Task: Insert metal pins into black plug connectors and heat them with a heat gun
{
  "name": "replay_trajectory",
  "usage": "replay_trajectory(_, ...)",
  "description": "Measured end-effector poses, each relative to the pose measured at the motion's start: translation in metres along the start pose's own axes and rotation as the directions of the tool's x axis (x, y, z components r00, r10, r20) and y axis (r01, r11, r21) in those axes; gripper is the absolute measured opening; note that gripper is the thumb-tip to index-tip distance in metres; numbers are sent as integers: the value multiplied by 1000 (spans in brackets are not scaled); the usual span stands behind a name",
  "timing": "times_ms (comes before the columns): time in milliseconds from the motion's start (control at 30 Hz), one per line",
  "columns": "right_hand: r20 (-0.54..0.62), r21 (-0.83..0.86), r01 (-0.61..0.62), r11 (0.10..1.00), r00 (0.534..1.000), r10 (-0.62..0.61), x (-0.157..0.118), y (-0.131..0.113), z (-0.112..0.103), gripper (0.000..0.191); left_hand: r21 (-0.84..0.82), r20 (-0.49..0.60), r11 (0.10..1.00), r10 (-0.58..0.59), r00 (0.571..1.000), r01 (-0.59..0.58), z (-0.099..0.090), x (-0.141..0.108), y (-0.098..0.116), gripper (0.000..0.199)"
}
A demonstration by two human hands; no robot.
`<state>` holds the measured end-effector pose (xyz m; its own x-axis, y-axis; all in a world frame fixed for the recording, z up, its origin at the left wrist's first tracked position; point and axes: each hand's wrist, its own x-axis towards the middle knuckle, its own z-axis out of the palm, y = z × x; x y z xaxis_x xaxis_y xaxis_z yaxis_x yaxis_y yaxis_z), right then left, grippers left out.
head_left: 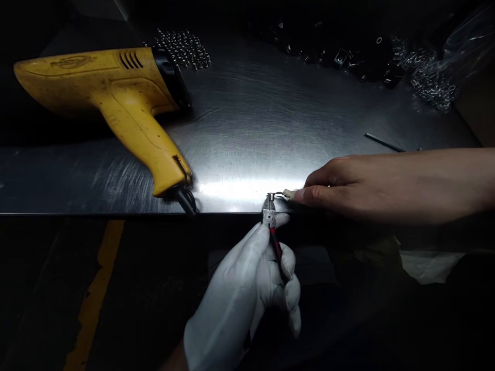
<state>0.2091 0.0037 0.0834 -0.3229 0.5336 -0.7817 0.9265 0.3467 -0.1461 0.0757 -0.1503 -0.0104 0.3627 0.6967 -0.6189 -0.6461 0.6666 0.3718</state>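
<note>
My left hand, in a white glove, is closed around small pliers with red and black handles. Their jaws point up over the table's front edge and have a small silver metal piece at the tips. From the right comes my bare right hand, its thumb and fingers pinching a pale tan piece. A thin dark end reaches from it to the silver piece; whether they are joined I cannot tell. The fingers hide most of the tan piece.
A yellow heat gun lies on the metal table at left, its cord dropping over the front edge. Behind it stand many small metal parts. Loose metal fittings lie at back right beside a clear plastic bag. A thin dark rod lies beyond my right hand.
</note>
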Motion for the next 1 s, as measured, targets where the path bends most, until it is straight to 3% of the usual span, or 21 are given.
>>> replay_trajectory(400,83,48,26,999,996,-30,-2,0,-3,55,-8,7,1000,-2,1000,2,0,0,1,44)
replay_trajectory(1000,118,86,50,995,991,-60,4,5,-8,51,-10,15,999,-30,999,30,-1,-2,5,46)
